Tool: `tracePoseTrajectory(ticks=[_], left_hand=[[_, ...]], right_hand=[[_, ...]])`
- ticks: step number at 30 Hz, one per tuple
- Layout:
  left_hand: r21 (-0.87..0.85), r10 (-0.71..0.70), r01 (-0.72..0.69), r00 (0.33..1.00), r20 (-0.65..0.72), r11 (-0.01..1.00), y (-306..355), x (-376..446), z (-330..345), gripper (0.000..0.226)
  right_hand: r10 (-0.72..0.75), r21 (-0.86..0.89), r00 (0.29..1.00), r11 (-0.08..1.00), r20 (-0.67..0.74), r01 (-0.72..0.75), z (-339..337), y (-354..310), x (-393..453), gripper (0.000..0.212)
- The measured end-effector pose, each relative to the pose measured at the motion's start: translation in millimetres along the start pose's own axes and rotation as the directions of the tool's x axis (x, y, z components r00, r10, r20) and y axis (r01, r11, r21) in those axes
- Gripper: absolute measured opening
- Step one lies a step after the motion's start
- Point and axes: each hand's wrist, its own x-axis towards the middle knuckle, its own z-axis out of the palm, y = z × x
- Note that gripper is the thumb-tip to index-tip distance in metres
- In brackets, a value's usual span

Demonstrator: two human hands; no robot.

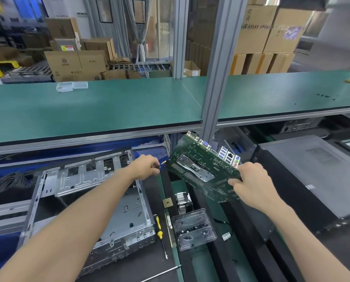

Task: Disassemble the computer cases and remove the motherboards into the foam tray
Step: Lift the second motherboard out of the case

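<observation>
A green motherboard (200,165) hangs tilted in the air, its underside with a metal backplate toward me and its port row at the upper right. My right hand (249,184) grips its near right edge. My left hand (145,166) pinches something small and yellow-black at the board's left corner; I cannot tell what it is. Below and to the left lies the opened silver computer case (117,216), with no board inside. Black foam strips (249,251) run along the bench below the board.
A yellow-handled screwdriver (160,233) lies right of the case, beside a clear plastic parts tray (192,228), a heatsink (183,200) and a small CPU chip (167,202). A closed black case (312,174) sits at right. A green shelf (109,106) with an upright post (216,78) overhangs.
</observation>
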Motion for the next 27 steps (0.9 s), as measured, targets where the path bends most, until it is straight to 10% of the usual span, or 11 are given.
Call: tracePoseTrajectory(ticks=[9,12,16,21,27], left_hand=[[-0.637,-0.325,0.086,0.906,-0.269,0.766,-4,10,10,0.016],[-0.716,-0.199,-0.087,0.931,-0.306,0.693,-14,-15,-3,0.018],[-0.611,0.119,-0.121,0.992,-0.043,0.782,-57,-77,-12,0.027],[-0.099,-0.217,0.292,0.863,0.456,0.951,-105,-113,-6,0.023],[0.050,-0.204,0.210,0.973,-0.107,0.976,-96,-95,5,0.027]], right_hand=[[0.002,-0.020,1.000,1.000,0.009,-0.002,8,1,8,0.050],[0.042,-0.010,0.999,0.999,0.003,-0.042,13,1,9,0.047],[0.091,0.001,0.996,0.996,-0.012,-0.090,19,2,16,0.043],[0.200,0.043,0.980,0.979,-0.021,-0.199,31,5,29,0.033],[0.283,-0.015,0.958,0.959,-0.038,-0.283,54,-1,53,0.022]])
